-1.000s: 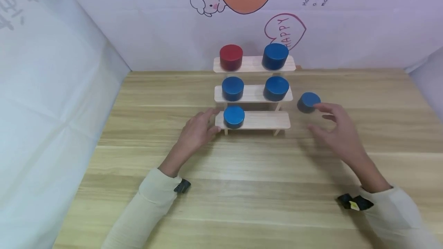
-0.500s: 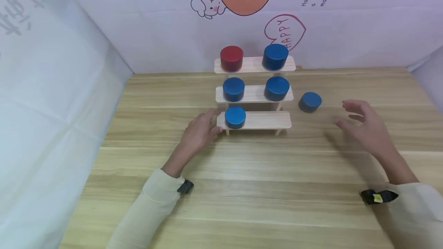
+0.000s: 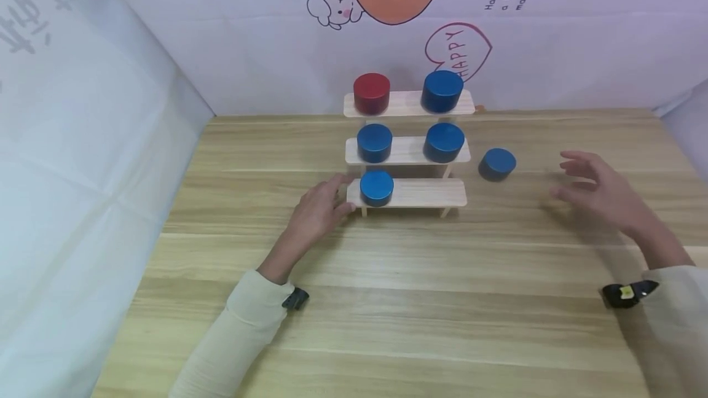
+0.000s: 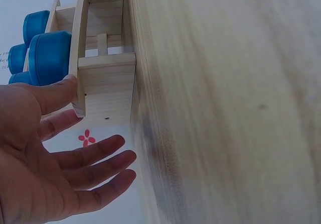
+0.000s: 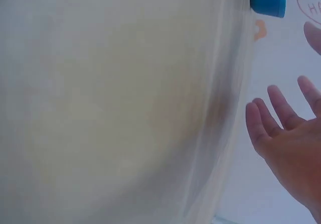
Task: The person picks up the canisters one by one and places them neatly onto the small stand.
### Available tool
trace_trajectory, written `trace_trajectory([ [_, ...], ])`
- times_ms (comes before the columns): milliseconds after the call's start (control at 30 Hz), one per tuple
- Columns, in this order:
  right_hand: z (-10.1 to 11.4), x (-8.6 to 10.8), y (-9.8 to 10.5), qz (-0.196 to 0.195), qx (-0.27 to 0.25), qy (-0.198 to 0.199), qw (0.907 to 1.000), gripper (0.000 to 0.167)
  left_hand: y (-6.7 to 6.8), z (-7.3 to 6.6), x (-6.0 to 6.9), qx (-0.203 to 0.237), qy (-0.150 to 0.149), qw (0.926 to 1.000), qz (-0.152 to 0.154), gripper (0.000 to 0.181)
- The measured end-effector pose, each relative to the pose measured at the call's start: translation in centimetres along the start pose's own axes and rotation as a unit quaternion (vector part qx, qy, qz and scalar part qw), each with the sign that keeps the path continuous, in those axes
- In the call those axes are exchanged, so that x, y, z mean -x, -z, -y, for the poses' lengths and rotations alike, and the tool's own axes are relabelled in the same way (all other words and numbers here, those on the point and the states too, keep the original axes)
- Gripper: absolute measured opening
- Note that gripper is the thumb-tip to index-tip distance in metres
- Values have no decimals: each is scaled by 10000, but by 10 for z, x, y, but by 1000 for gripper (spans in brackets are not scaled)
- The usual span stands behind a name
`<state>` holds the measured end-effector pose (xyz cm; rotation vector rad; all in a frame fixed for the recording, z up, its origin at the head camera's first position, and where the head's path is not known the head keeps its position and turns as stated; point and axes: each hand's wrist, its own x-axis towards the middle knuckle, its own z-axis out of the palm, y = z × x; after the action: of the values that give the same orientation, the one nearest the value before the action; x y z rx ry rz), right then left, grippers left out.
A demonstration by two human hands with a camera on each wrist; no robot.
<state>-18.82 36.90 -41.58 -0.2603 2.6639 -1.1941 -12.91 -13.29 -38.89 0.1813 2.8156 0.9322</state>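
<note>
A three-tier wooden stand (image 3: 426, 193) is at the back middle of the table. My left hand (image 3: 316, 210) pinches the left end of its lowest board between thumb and index finger; the other fingers reach out straight in the left wrist view. On that board sits a short blue cylinder (image 4: 50, 58) with a lid-like seam. The middle tier bears two blue cylinders, and the top tier a red cylinder (image 3: 372, 94) and a blue one. Right of the stand, a loose blue cylinder (image 3: 497, 164) stands on the table. My right hand (image 3: 605, 192) hovers farther right, fingers loosely bent, holding nothing.
Behind the wooden table (image 3: 387, 300) hangs a white cloth (image 3: 265, 60) with printed drawings and lettering. Another white cloth (image 3: 83, 171) borders the left side. The stand's top tier is close to the back cloth.
My right hand has drawn away from the loose blue cylinder, moving right across the table. The cylinder stays beside the stand. My left hand keeps its place on the lowest board.
</note>
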Motion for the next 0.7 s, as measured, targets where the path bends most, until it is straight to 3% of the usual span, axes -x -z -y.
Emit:
trace_trajectory([
  [367, 0, -18, 2, 391, 130, 33, 9991, 82, -1, 1, 2, 2, -103, 9999, -63, 54],
  [700, 14, -39, -1, 627, 240, -76, 9977, 92, -1, 2, 2, -23, -107, 9999, -113, 54],
])
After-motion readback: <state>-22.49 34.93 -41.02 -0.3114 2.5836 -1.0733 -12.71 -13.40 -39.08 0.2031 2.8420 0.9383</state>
